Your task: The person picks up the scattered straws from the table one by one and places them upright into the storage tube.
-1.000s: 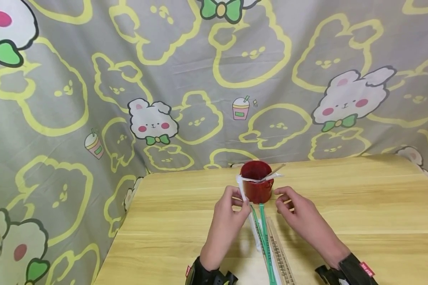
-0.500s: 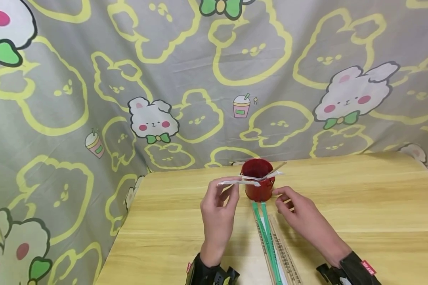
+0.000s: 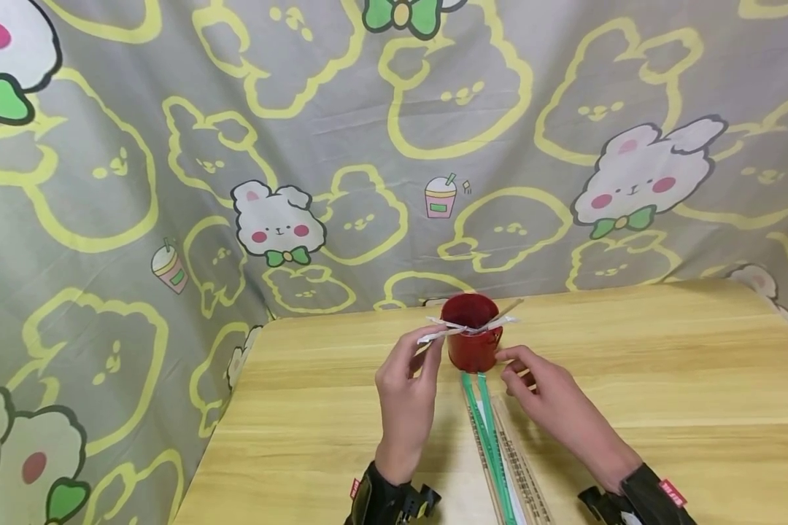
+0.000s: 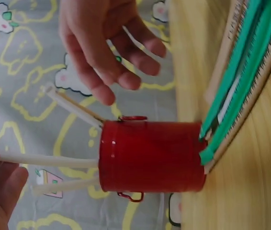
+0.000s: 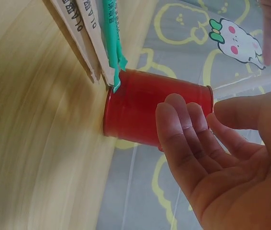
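My left hand (image 3: pixel 407 401) pinches a slim white stick, straw-like and seemingly paper-wrapped (image 4: pixel 54 160), between thumb and fingers. Its far end is at the mouth of a small red bucket (image 3: pixel 473 356), which stands upright. Another white stick (image 4: pixel 71 184) and a white and brown pair (image 4: pixel 78 109) lean out over the bucket's rim. Beside the bucket's right side hovers my right hand (image 3: pixel 551 397), fingers loosely bent and holding nothing. In the right wrist view its fingers (image 5: pixel 174 124) overlap the bucket; whether they touch it I cannot tell. The inside of the bucket is mostly hidden.
In front of the bucket, between my forearms, lie green-wrapped sticks (image 3: pixel 488 430) and brown paper-wrapped sticks (image 3: pixel 522 467) with printed characters. A patterned grey curtain (image 3: pixel 368 146) hangs behind the back edge of the wooden table (image 3: pixel 302 408).
The left hand has lifted the white stick from the table pile, tipped it level, and brought its end over the bucket's mouth. My right hand has stayed almost still beside the bucket.
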Available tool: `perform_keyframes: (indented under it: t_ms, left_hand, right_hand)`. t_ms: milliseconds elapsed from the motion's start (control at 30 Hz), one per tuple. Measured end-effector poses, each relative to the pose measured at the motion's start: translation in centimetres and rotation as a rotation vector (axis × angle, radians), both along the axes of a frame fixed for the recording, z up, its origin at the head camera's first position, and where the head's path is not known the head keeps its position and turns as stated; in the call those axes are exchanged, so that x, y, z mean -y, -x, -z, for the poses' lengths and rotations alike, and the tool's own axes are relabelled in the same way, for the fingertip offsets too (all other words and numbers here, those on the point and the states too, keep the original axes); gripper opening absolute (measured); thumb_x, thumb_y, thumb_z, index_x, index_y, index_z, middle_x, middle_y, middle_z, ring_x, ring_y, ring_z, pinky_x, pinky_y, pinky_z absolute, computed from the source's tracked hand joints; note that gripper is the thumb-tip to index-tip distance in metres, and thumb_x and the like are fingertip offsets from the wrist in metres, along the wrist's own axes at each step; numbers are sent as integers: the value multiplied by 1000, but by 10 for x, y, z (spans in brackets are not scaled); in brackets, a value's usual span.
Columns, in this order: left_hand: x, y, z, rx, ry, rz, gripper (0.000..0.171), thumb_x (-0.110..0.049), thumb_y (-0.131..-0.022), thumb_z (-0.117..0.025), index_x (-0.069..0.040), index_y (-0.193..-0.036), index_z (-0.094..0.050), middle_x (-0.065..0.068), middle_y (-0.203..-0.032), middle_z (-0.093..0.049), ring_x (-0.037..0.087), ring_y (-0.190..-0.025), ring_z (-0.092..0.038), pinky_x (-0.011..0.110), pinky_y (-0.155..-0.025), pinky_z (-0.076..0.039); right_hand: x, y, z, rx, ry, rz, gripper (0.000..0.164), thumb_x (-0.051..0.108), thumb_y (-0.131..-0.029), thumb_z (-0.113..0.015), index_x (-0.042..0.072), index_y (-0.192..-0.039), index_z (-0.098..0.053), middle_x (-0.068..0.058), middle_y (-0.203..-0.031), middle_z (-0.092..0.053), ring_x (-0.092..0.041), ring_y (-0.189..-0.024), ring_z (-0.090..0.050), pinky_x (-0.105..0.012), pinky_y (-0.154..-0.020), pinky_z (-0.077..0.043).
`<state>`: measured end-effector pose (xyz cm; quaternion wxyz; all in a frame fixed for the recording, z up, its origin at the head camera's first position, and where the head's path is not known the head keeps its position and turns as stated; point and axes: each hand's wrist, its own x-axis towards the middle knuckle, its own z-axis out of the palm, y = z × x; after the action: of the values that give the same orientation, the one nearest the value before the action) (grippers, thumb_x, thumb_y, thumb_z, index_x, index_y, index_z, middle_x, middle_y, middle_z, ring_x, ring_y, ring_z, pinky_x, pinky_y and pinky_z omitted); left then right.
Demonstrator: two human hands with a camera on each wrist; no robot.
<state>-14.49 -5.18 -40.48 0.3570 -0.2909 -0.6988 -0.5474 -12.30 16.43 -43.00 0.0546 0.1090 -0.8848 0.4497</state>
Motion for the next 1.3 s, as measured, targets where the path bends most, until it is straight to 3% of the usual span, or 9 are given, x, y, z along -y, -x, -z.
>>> perform_keyframes:
  t_ms: [133,433,567,733,933,1133,1300]
  left_hand:
    - [2,5,4,30,69,-46,24,0,-101,-70,-5,-124,-73,9,-121,-76,23,-111,-74,34,-87,-61]
    - [1,16,15,199,208,-148,20,-3,-100,-74,-5,-119,-77,3,-116,-77,13,-106,-73,28,-88,-60]
    - [-2,19,25,290,273,-207,20,-9,-103,-73,-9,-123,-78,0,-113,-77,10,-98,-73,26,-82,-60]
    - [0,19,26,425,320,-232,29,-22,-107,-68,-11,-134,-72,0,-107,-77,10,-86,-74,31,-76,-61]
    - [6,17,24,476,382,-266,16,-20,-108,-67,-10,-116,-76,0,-96,-77,10,-76,-71,29,-64,-57]
    - [12,10,28,624,509,-217,14,-14,-105,-67,-8,-110,-78,1,-88,-74,4,-62,-58,25,-51,-45]
    - [15,0,37,796,596,-106,12,-13,-105,-67,-6,-104,-76,-3,-78,-67,6,-59,-53,27,-52,-44]
  right_hand:
    - [2,0,1,7,3,-7,23,15,-110,-62,7,-131,-65,-4,-104,-72,-18,-87,-70,-30,-66,-55]
    - [5,0,2,-4,-13,-7,23,12,-108,-63,5,-130,-66,-8,-106,-72,-16,-88,-68,-32,-71,-57]
    - [7,0,4,52,-6,-22,26,11,-109,-62,2,-133,-65,-10,-108,-72,-16,-87,-67,-31,-70,-57]
    - [13,-1,12,165,-2,-43,31,14,-108,-63,0,-136,-62,-6,-103,-70,-14,-82,-64,-31,-66,-55]
    - [24,-5,27,252,-73,-31,42,27,-101,-76,1,-131,-63,1,-83,-59,-15,-71,-54,-30,-64,-44]
    - [36,-8,37,253,-196,57,57,27,-94,-85,-2,-136,-60,-4,-80,-50,-17,-68,-48,-32,-57,-38]
    - [40,-11,41,237,-186,69,50,15,-95,-82,-2,-136,-58,-2,-72,-50,-16,-62,-48,-30,-54,-37]
